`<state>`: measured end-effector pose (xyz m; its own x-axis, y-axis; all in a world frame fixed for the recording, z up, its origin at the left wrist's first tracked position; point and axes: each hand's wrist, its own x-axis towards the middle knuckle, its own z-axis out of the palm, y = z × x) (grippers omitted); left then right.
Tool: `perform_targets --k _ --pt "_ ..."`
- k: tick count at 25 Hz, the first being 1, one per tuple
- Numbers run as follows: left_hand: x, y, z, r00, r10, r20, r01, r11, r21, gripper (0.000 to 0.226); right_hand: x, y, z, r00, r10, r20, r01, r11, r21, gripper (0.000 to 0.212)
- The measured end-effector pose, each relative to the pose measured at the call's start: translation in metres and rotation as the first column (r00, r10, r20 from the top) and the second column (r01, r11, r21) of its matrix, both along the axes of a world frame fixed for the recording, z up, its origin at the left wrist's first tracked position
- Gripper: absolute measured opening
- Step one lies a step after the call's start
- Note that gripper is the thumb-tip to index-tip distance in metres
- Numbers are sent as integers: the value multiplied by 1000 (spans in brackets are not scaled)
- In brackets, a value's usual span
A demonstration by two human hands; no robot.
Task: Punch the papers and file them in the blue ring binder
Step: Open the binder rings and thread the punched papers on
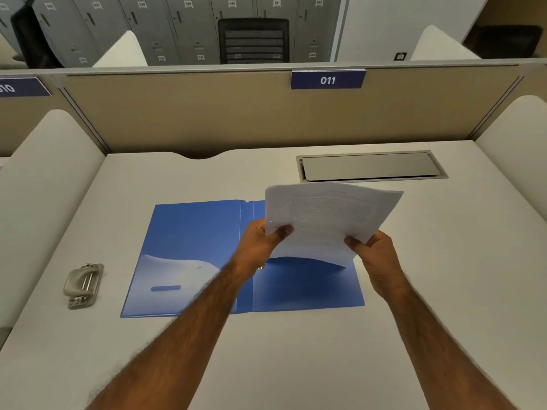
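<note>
Paper stack up in both hands, above the open binder.

Left hand [260,241] and right hand [374,253] each pinch a lower corner of the papers [328,220], lifted over the blue ring binder [192,232] lying flat on the desk [296,350]. Hole punch [83,285] sits well left. Loose sheets could slide askew and punch crooked.

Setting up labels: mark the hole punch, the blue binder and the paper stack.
hole punch [83,284]: head view, on its metal handle.
blue binder [189,232]: head view, on the open left cover.
paper stack [325,220]: head view, on the top sheet.
</note>
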<state>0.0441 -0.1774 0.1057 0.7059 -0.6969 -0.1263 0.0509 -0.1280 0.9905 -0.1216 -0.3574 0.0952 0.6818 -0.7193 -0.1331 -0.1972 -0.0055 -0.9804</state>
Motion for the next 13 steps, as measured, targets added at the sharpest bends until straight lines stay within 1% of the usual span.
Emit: perform_targets --k 2,4,6,8,10,13 --pt "0 0 -1 999 37 12 -37 999 -14 27 0 -1 -2 1000 -25 -6 25 999 -29 20" --pt "0 -1 -4 998 59 15 -59 998 -20 27 1 -1 -2 999 -24 -22 23 999 -34 24" --pt "-1 -2 -8 996 86 7 -86 996 19 26 2 2 -8 995 6 -99 -11 999 -45 27" --pt "0 -5 -4 989 147 0 -147 988 54 20 5 4 -10 988 -3 -152 -10 997 -80 21" --pt "5 -6 -1 982 182 -42 -179 982 56 19 8 4 -8 991 -8 -133 -6 995 -103 18" --pt "16 -1 -10 976 154 -152 -144 987 74 30 14 9 -3 992 44 -118 -61 987 -147 19"
